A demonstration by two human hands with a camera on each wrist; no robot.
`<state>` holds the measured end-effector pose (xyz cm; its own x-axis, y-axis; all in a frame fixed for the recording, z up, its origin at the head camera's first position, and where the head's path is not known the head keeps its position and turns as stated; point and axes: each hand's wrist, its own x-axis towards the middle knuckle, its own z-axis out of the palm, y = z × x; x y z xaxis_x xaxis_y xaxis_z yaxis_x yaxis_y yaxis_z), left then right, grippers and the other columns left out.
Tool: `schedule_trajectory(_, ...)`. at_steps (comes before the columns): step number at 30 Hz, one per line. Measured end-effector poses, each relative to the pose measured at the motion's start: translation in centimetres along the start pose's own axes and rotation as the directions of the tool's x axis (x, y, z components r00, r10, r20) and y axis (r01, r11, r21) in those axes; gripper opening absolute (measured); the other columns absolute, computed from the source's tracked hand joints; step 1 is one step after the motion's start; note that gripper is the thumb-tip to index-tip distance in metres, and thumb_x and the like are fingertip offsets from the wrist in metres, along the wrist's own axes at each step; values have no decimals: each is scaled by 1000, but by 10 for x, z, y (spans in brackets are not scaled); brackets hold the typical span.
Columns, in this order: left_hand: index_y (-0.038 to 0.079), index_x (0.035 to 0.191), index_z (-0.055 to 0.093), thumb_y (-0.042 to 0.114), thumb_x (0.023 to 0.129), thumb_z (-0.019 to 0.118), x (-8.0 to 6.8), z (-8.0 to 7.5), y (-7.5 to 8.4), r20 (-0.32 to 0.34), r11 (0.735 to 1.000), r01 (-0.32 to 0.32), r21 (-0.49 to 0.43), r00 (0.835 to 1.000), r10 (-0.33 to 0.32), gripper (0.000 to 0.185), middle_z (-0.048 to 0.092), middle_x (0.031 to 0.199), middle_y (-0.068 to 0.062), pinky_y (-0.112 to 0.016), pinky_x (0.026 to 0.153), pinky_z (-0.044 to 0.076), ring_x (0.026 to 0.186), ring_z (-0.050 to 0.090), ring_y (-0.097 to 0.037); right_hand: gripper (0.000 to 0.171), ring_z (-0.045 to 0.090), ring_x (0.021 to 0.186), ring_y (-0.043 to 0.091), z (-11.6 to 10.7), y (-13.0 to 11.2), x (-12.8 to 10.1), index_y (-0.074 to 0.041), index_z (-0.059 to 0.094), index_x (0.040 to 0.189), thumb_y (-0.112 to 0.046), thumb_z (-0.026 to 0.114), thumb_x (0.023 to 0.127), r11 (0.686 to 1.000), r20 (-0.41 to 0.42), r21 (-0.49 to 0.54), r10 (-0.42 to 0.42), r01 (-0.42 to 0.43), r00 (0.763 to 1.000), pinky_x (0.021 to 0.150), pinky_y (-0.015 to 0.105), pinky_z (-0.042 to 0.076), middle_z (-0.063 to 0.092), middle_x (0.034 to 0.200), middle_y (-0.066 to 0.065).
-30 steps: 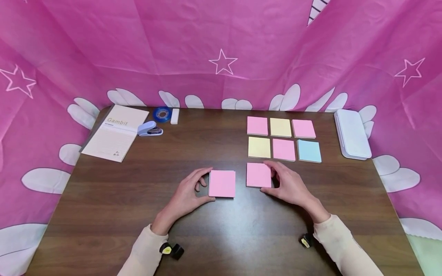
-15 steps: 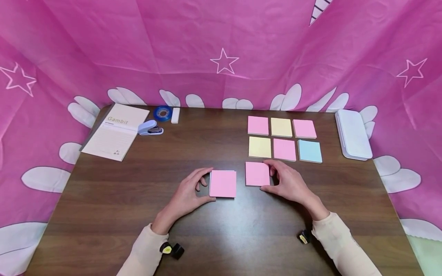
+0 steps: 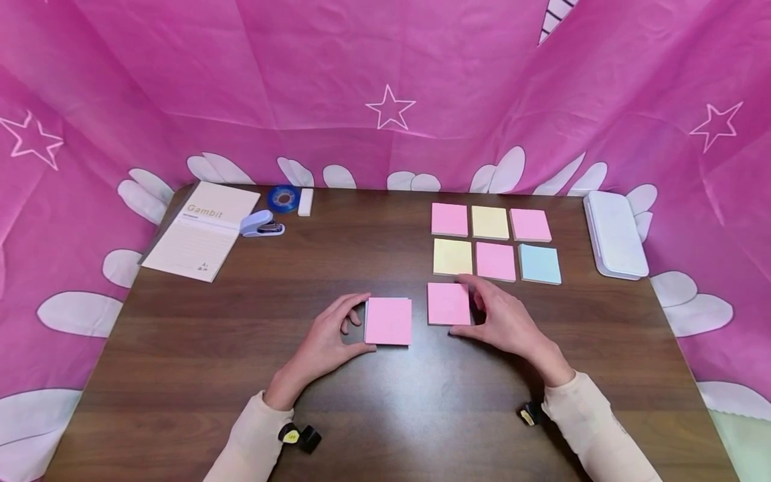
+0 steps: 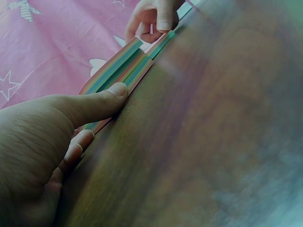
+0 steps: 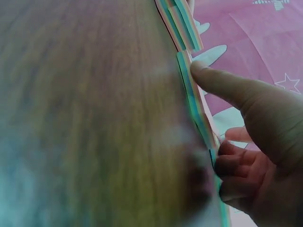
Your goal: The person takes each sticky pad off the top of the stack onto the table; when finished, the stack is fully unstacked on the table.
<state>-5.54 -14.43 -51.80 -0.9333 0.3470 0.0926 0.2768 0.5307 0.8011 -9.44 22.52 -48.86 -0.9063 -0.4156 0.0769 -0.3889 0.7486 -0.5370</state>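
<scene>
Near the middle of the table, my left hand holds a stack of sticky notes by its near and far edges, between thumb and forefinger. The stack has a pink top and striped coloured sides, with its layers slightly offset. To its right lies a single pink sticky note pad, a small gap away. My right hand is around that pad's right side, thumb by the near edge and forefinger by the far edge, spread slightly wider than the pad.
Two rows of pink, yellow and blue sticky note pads lie beyond my right hand. A white case sits at the far right. A notebook, stapler, blue tape roll and white eraser lie back left.
The pink pad under my right hand has shifted slightly left, toward the stack. My right thumb and forefinger have since spread a little off its edges. The left hand keeps its hold.
</scene>
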Motion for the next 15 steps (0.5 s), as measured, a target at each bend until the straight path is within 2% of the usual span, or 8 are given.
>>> schedule_trajectory(3,12,160,57,14,78,104,0,0,0,-3,1000,1,-5,1000,-1,94,62,135,-4,-28,77,47,90,54,-14,93,51,75,14,0,-9,3,-15,58,154,-51,100,80,1000,-39,-10,-17,17,999,65,36,44,59,88,0)
schedule_trajectory(6,12,160,57,14,78,104,1,0,0,-2,1000,-2,-3,1000,2,95,63,134,-4,-28,77,47,90,54,-14,85,48,68,10,1,-21,5,-14,61,152,-47,99,82,997,-66,11,-70,71,995,62,33,42,57,80,-4)
schedule_trajectory(9,13,161,56,15,78,104,1,0,0,0,1000,-3,-1,1000,3,96,63,133,-3,-28,77,47,89,53,-14,81,51,69,7,7,-33,7,-11,64,150,-41,99,84,992,-76,33,-120,123,990,65,31,45,59,81,-7)
schedule_trajectory(15,12,161,56,16,79,104,0,0,0,0,1000,8,13,1000,-8,95,63,131,-3,-29,76,47,89,53,-13,82,53,75,9,23,-55,10,-6,67,148,-38,101,82,989,-18,65,-129,130,991,72,32,49,60,87,-7)
